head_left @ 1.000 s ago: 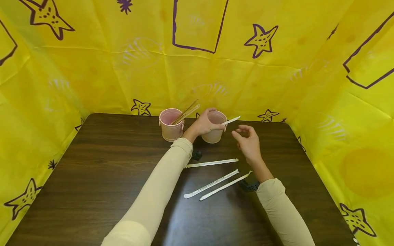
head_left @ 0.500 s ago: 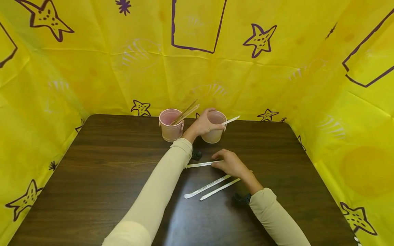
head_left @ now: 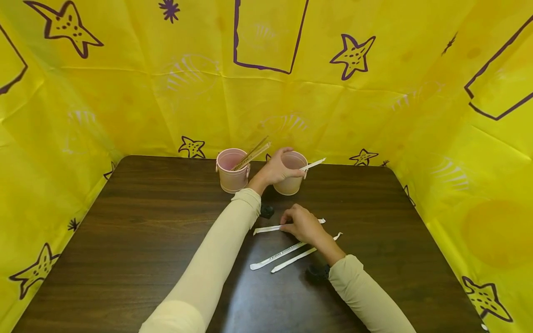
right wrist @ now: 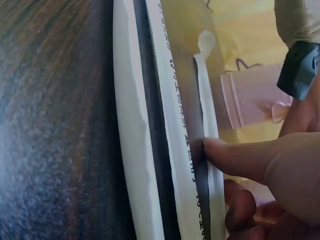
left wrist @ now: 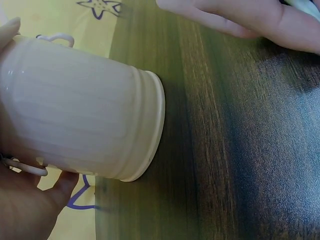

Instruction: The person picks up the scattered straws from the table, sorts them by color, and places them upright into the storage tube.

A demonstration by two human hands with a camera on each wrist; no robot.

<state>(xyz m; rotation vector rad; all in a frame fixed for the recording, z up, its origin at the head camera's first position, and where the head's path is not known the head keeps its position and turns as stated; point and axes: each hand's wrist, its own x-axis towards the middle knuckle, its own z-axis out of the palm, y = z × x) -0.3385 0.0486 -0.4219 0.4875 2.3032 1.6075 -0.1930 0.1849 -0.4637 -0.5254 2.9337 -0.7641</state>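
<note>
My left hand (head_left: 275, 171) holds the right-hand pink bucket (head_left: 288, 186) by its rim, the fingers at the far side and the thumb at the near right. One paper-wrapped straw (head_left: 314, 163) leans out of that bucket past the thumb. In the left wrist view the bucket (left wrist: 80, 105) stands upright on the table, gripped from both sides. Closer to me, my right hand (head_left: 306, 226) pinches another wrapped straw (head_left: 266, 229) near its middle. The right wrist view shows the thumb pressed against this straw (right wrist: 212, 115); the curled fingers partly hide its lower end.
A second pink bucket (head_left: 232, 179) stands to the left with wrapped straws (head_left: 255, 155) leaning out. Two more straws, a printed one (head_left: 276, 255) and a plain one (head_left: 291, 262), lie side by side in front of the right hand. A patterned yellow cloth (head_left: 266, 101) surrounds the dark table (head_left: 145, 222).
My right hand has come down and left from beside the right bucket and taken hold of the farthest straw, which has shifted slightly toward me. The left hand stays on the bucket.
</note>
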